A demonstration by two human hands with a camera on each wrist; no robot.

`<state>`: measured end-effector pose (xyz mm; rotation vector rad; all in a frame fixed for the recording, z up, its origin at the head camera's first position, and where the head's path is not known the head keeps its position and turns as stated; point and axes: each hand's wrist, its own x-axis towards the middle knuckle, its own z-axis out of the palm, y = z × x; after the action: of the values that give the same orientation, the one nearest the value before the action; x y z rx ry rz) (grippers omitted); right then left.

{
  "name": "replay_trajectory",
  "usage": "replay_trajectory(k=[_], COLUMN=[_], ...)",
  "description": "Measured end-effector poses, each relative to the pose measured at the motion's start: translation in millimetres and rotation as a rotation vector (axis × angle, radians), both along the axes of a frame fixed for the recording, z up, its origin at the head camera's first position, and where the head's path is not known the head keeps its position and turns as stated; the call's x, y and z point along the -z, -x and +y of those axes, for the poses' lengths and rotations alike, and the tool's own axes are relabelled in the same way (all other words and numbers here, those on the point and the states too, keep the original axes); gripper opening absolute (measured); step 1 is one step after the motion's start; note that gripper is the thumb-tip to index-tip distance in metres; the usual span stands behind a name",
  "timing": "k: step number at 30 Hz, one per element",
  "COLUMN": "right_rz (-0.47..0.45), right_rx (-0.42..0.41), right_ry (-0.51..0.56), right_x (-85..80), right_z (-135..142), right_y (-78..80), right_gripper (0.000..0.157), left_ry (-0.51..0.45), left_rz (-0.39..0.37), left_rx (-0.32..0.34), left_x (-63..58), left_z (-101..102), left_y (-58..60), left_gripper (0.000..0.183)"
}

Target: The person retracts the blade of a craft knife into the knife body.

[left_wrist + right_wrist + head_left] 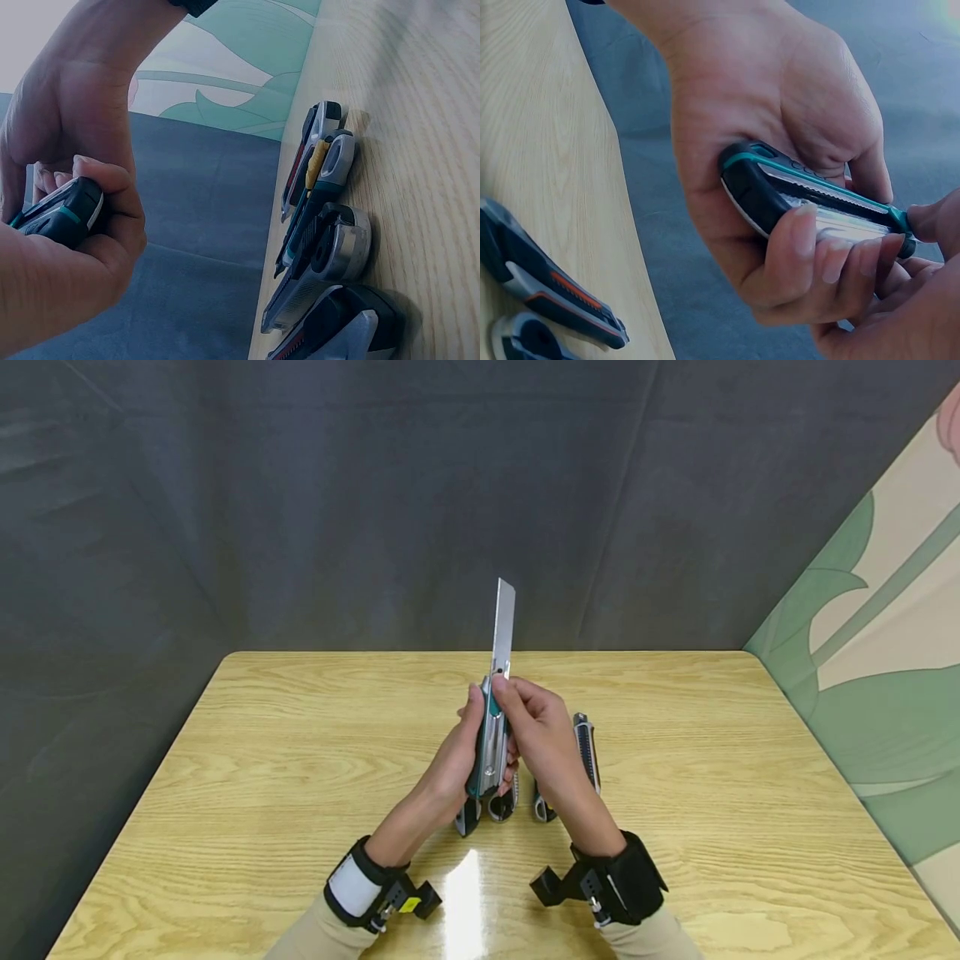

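Note:
A utility knife with a black and teal handle is held up over the table, its long blade extended and pointing up and away. My left hand grips the handle, with its fingers curled round it in the right wrist view. Near the blade end, my right hand pinches the teal slider part with thumb and fingers. The handle's dark rear end faces the left wrist camera. Part of the handle is covered by the fingers.
Several other utility knives lie side by side on the wooden table below the hands, including a black and grey one and one with an orange strip. A dark curtain hangs behind; a floral panel stands at right.

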<state>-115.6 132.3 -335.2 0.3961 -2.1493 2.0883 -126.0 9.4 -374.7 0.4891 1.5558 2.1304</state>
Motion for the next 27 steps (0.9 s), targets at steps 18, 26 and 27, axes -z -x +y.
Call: replay_trajectory(k=[18,26,27], right_rz=[0.025,0.036,0.037], right_rx=[-0.06,-0.073,-0.074], right_ry=[0.053,0.034,0.031], right_x=[14.3,13.7,13.7], right_z=[2.7,3.0,3.0], right_y=[7.3,6.6,6.7], right_gripper=[0.026,0.023,0.023], left_ry=[0.018,0.027,0.028], left_rz=[-0.039,-0.009,-0.005], left_rx=[-0.015,-0.003,-0.005], left_x=[0.9,1.6,1.6], left_z=[-1.1,-2.4,-2.6], left_y=[-1.0,0.0,0.1], left_gripper=[0.075,0.073,0.073])
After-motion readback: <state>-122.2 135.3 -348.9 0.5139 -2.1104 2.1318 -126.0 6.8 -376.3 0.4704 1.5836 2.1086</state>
